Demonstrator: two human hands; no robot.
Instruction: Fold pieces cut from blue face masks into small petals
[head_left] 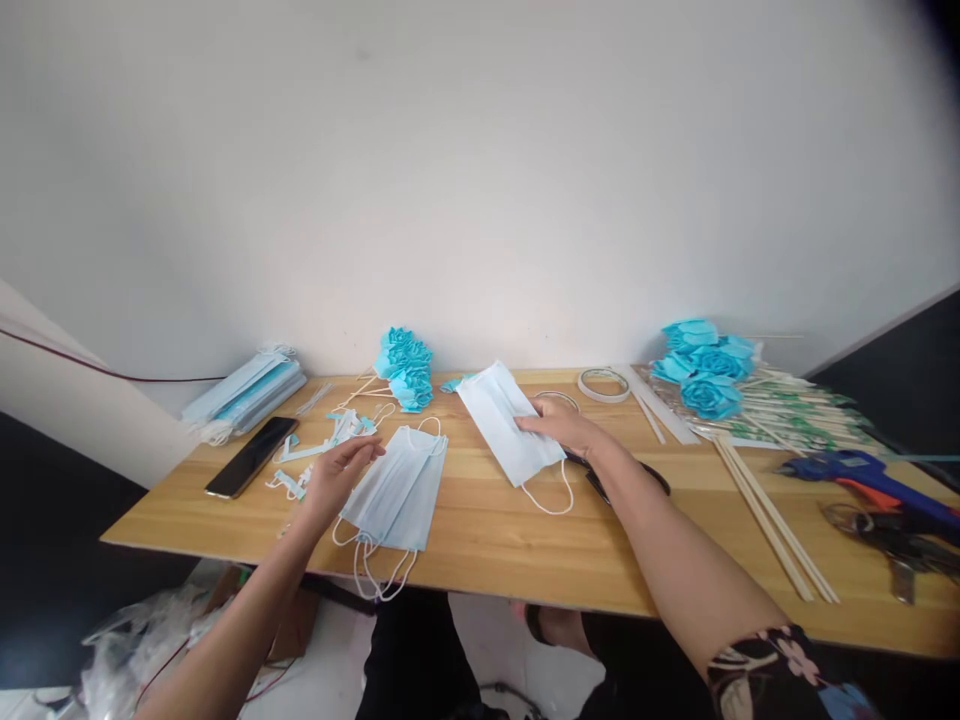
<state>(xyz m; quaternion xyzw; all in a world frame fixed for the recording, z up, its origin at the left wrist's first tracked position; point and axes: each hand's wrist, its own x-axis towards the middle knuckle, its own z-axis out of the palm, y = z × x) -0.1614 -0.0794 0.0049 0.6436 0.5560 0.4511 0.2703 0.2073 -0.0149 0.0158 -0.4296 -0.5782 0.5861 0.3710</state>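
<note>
My right hand grips a pale blue face mask by its right side, thumb on top, and the mask is tilted with one ear loop hanging down. Under my right forearm lie what look like black scissor handles, partly hidden. My left hand hovers with nothing visible in it, its fingers stretched forward and slightly bent. Right beside it, overlapping face masks lie flat, their ear loops drooping over the table's front edge. Small cut-off strips and loops are scattered to the left of that hand.
On the wooden table are a stack of masks, a phone, blue flowers, a tape roll, more blue flowers with wrapped stems, wooden sticks and a blue glue gun. A wall stands behind.
</note>
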